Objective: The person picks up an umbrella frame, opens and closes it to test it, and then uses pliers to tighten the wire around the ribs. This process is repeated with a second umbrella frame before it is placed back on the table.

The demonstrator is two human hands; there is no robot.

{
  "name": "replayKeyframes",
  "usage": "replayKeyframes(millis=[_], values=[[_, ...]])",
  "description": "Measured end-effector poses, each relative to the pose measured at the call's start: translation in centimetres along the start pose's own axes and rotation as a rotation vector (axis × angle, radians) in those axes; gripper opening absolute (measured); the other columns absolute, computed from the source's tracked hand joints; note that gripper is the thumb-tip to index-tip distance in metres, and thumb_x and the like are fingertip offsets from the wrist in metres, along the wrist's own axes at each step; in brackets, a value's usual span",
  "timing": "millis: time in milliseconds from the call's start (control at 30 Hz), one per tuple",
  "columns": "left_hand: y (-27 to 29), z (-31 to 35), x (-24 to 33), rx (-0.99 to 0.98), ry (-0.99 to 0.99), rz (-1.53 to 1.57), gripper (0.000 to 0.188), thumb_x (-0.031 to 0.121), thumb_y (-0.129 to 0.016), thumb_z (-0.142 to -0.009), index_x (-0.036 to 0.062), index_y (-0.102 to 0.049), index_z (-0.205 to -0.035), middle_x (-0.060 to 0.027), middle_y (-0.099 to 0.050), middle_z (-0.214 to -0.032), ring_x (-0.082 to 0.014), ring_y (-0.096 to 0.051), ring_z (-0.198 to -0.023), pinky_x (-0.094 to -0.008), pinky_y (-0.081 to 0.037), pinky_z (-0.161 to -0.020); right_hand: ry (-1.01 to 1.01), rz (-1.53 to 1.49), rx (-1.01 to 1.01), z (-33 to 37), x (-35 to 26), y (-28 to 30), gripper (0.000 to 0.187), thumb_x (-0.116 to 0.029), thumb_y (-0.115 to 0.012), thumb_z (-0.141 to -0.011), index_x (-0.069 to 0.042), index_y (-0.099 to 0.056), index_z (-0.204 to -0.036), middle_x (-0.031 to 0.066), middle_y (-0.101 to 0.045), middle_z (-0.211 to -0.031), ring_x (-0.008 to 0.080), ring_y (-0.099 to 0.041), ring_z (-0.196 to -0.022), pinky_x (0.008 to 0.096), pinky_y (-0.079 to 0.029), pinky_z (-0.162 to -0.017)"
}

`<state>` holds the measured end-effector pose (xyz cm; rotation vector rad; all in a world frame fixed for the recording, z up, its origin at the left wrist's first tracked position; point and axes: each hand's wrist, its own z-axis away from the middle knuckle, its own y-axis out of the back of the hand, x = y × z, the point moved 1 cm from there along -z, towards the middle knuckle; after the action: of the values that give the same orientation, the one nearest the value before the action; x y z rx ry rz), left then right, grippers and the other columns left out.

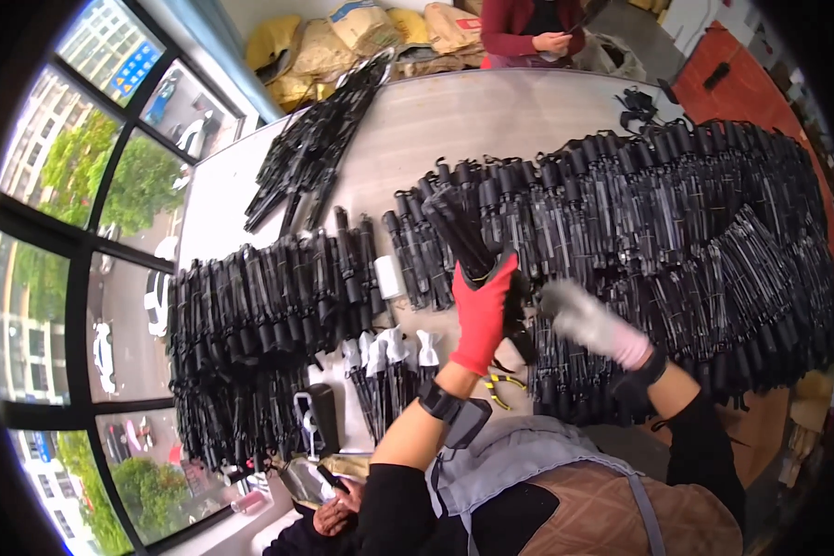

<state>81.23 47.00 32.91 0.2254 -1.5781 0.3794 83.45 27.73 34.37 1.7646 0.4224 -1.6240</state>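
Observation:
My left hand (482, 310), in a red glove with a dark palm, is closed around a black folding umbrella frame (458, 230), which tilts up and to the left over the table. My right hand (584, 320), in a grey-white glove, is to its right above the rows of black frames. Motion smears its fingers, so their state and anything in them cannot be made out. Between my hands and my body lie pliers (505, 391) with yellow-and-black handles. Dense rows of folded black umbrella frames (612, 208) cover the table's right side.
More frames fill the left rows (259, 306), and a loose pile (320, 144) lies behind. A white cylinder (389, 277) and white-topped frames (394, 350) are near the middle. One person's hands (338, 510) show at lower left; another person (537, 37) stands across the table.

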Motion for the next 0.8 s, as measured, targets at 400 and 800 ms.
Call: replayKeyframes(millis=[400, 800], values=[[8.8, 4.8, 4.8, 0.128, 0.172, 0.707, 0.024, 0.021, -0.065, -0.091, 0.0045, -0.058, -0.107, -0.0071, -0.066, -0.087, -0.0172, -0.066, -0.077, -0.0291, -0.054, -0.068, -0.400, -0.644, -0.560, 1.2, -3.2, -11.4, 0.036, -0.024, -0.059, -0.093, 0.004, -0.051, -0.114, 0.0064, -0.058, -0.092, 0.0122, -0.055, -0.073, 0.0286, -0.049, -0.070], [8.9, 10.7, 1.3, 0.229, 0.003, 0.184, 0.033, 0.006, -0.068, -0.081, 0.0019, -0.055, -0.110, -0.0064, -0.064, -0.095, -0.0132, -0.062, -0.082, -0.0283, -0.051, -0.070, 0.726, 0.782, 0.070, -4.9, -9.8, -13.0, 0.020, -0.013, -0.065, -0.078, -0.005, -0.060, -0.096, 0.0112, -0.056, -0.088, 0.0301, -0.058, -0.083, 0.0403, -0.049, -0.075]])
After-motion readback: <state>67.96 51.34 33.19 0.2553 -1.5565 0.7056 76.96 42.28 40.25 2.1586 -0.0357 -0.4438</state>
